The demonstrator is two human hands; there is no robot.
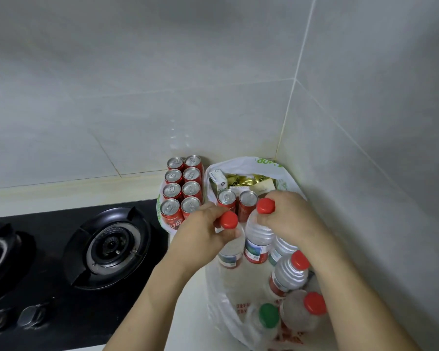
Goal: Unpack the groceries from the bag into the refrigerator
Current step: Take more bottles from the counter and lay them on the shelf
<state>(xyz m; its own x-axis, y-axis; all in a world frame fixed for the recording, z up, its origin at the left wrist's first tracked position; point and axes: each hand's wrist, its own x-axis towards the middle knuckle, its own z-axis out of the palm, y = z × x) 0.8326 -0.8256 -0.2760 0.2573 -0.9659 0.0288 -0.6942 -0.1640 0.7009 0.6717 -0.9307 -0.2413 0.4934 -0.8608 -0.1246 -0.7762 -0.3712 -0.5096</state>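
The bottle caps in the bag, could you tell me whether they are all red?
No, one green cap sits among the red caps.

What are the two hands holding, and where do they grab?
Each hand grips a clear plastic red-capped water bottle by its neck: left hand one, right hand another.

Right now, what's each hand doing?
Left hand: grips the neck of a red-capped bottle.
Right hand: grips the neck of another red-capped bottle.

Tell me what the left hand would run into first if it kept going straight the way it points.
Probably the two red cans standing in the bag, just beyond the left hand; depth is hard to judge.
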